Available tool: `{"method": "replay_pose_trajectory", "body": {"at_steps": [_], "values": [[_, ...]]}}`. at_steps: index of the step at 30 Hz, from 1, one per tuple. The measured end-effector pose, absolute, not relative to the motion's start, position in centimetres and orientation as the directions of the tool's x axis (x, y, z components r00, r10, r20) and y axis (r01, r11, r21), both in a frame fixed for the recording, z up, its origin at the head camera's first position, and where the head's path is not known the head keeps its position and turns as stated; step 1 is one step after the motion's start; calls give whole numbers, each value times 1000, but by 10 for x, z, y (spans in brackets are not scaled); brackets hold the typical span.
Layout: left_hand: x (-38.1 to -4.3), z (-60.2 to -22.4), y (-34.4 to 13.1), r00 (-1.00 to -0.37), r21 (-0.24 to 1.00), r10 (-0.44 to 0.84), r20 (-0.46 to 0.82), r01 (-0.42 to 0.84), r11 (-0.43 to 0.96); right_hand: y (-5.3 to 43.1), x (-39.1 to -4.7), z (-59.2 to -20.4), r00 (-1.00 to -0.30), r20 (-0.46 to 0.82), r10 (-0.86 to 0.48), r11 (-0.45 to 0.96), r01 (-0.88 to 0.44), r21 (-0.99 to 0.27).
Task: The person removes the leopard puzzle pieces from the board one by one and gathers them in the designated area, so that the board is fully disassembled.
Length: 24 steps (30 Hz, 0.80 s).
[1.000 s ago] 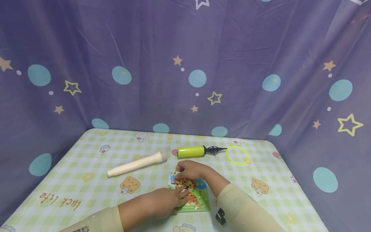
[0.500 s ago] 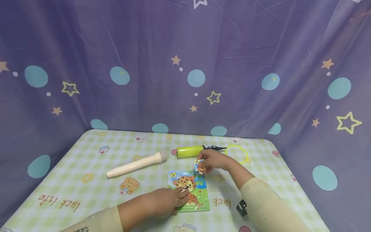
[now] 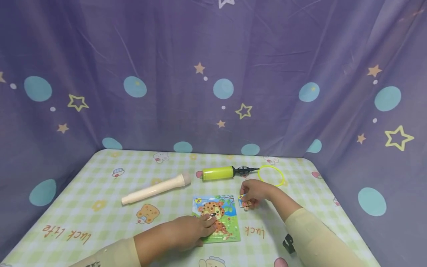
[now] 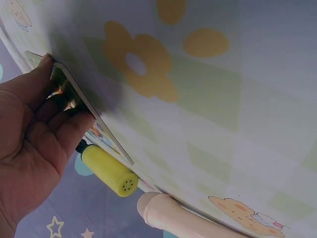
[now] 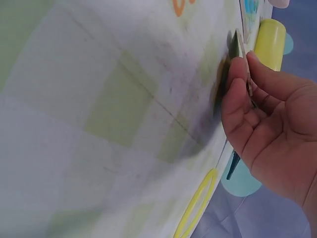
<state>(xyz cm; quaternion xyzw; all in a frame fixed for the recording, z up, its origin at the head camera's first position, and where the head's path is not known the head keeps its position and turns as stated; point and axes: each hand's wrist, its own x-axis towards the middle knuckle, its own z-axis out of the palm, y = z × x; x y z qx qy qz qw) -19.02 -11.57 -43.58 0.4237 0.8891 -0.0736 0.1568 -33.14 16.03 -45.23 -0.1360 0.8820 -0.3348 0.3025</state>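
A square leopard picture-puzzle board (image 3: 230, 230) lies flat on the table, the spotted leopard against green grass and blue sky. My left hand (image 3: 189, 230) rests on its left part, fingers laid over the leopard; in the left wrist view, the thumb and fingertips of that hand (image 4: 42, 119) touch the board (image 4: 79, 94). To the right of the board, my right hand (image 3: 257, 191) pinches a small puzzle piece (image 3: 244, 201) printed blue, yellow and spotted orange. The right wrist view shows the piece (image 5: 241, 44) edge-on between thumb and fingers, just off the tablecloth.
Behind the board lies a yellow hand pump (image 3: 218, 173) with a black nozzle, a yellow ring (image 3: 282, 177) by its tip. A cream toy microphone (image 3: 155, 190) lies at the left. Purple curtain (image 3: 160, 74) surrounds the checked tablecloth (image 3: 110, 215).
My right hand has lifted the piece from the board's upper left and carried it right, then lower beside the board. My left hand has stayed on the board.
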Motion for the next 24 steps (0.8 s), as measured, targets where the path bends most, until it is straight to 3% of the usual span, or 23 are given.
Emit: {"method": "replay_pose_trajectory", "body": {"at_steps": [5,13,24], "values": [[-191,-436,-115,-595,14,727,-343,771,637,158,-329,-456,-794,-442,-417,753,-30,-657],[-191,-438,-116,-598,13,721,-351,766,642,152,-322,-453,-836,-384,-392,838,-152,-524],[-190,-436,-116,-604,10,718,-346,763,647,149,-314,-450,-838,-388,-383,847,-151,-510]]}}
